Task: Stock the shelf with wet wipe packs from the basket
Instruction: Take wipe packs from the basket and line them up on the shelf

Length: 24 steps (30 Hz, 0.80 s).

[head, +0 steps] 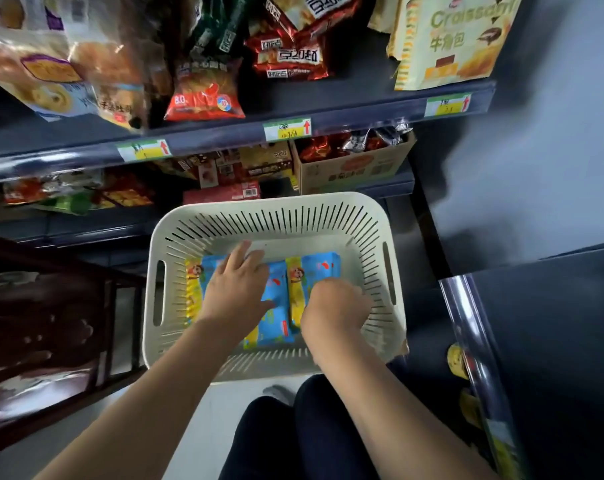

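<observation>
Reaching into the cream slotted basket (293, 223), I have both hands on the blue and yellow wet wipe packs (323, 268) lying flat on its floor. My left hand (236, 285) rests on the left pack, fingers straight and a little spread. My right hand (333, 306) bends down over the right pack. Its fingertips are hidden, so I cannot tell if it pinches. I should slip fingers under one edge and lift straight up. The dark shelf (553, 323) on my right is cut off.
</observation>
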Motion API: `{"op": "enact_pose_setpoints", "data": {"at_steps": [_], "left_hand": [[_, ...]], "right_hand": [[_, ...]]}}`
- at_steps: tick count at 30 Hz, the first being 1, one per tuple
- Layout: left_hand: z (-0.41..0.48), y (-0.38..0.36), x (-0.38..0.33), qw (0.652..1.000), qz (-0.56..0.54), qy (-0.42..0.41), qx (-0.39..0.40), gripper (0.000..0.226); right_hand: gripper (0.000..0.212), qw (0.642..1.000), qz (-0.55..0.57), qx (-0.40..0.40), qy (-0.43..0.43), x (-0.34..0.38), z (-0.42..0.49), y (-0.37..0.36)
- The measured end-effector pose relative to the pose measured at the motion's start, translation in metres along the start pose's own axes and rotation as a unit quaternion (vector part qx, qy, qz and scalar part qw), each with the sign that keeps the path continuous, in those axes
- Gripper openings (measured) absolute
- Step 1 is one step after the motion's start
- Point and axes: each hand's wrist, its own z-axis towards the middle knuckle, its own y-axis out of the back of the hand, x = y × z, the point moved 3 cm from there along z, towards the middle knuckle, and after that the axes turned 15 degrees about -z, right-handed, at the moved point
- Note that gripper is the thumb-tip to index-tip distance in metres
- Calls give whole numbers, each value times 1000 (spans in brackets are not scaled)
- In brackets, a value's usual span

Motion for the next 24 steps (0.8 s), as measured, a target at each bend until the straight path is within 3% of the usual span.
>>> {"op": "enact_pose_setpoints", "data": {"at_steps": [3,6,10,13,15,19,24], "left_hand": [[2,-6,6,999,-43,-17,-13,58],[2,-3,7,983,-177,-50,-7,43],[-7,14,4,957,-285,-27,44,29],[-18,43,5,939,-345,-11,-10,38],[-26,70,4,913,-406,2,-41,38],[-48,124,-3,824,-558,47,-86,37],[-87,186,-32,765,-627,-8,-143,22]], "right_hand": [[30,994,100,-34,-1,1,-3,3],[24,969,224,-87,49,-6,-12,13],[18,940,263,-183,116,-20,-30,34],[24,915,298,-246,116,-36,-45,51],[26,892,338,-279,106,-51,-59,67],[27,841,405,-351,78,-86,-98,106],[32,773,420,-463,107,-121,-170,145]]}}
